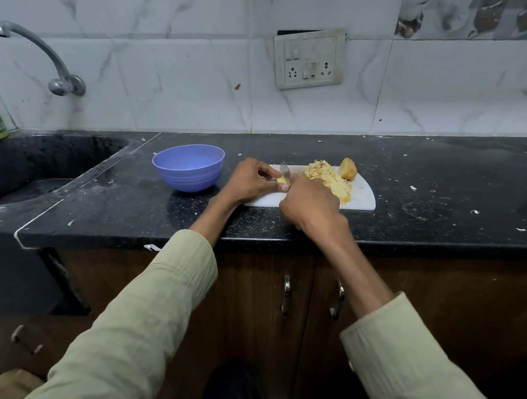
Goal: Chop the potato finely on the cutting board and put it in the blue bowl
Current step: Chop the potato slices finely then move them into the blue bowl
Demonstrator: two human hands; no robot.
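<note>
Potato pile [329,178] on white cutting board [362,194], black speckled counter [440,182].

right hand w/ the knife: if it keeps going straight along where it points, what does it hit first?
Probably the potato piece pinned by the left hand, just ahead of the right hand and knife. Depth is unclear.

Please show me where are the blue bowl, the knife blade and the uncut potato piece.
blue bowl [190,176]: head view, on its outer front wall.
knife blade [284,169]: head view, on the bare metal above the hands.
uncut potato piece [348,169]: head view, on its skin, at the far end of the cutting board [362,193].
</note>
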